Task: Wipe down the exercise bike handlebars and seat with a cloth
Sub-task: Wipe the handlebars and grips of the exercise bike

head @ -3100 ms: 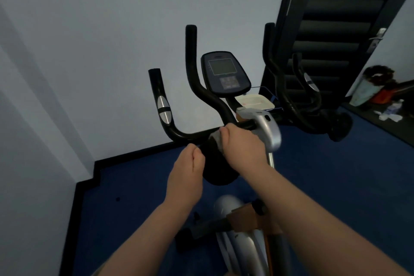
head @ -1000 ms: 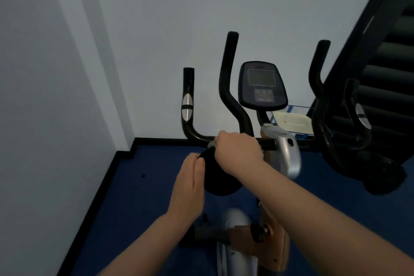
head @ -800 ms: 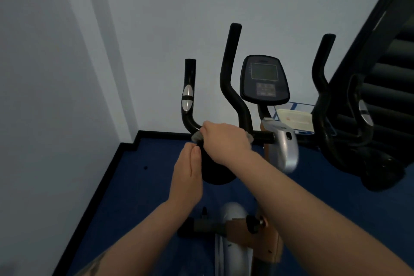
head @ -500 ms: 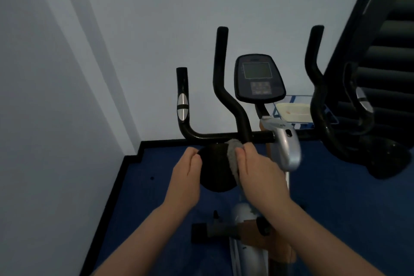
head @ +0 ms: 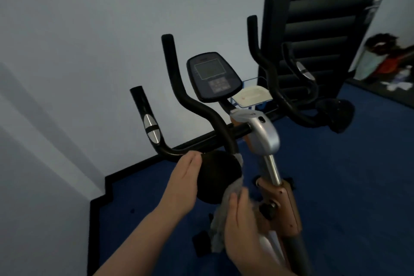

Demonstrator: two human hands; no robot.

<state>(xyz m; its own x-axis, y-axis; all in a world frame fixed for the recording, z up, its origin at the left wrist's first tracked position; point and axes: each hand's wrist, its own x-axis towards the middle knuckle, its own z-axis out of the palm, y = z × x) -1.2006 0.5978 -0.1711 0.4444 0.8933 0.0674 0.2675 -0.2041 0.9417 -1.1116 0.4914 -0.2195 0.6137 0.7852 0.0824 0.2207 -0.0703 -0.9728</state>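
The exercise bike's black handlebars (head: 197, 145) curve up on both sides of the grey console (head: 214, 77). A round black pad (head: 218, 177) sits below the left bar. My left hand (head: 182, 188) rests flat against the pad's left side, fingers straight. My right hand (head: 244, 228) holds a grey cloth (head: 226, 215) against the pad's lower right side; the cloth hangs down in front of the bike frame. The seat is out of view.
A silver and copper-brown stem (head: 275, 177) runs down the middle. Another round black pad (head: 338, 116) is at the right. A white tray (head: 253, 95) sits behind the console. Dark slatted door (head: 324, 18) at back right, white walls left, blue floor (head: 358, 186).
My right hand with the cloth came off the handlebar and slid down the right side of the round pad. My left hand stays on the pad's left side. The camera view tilted.
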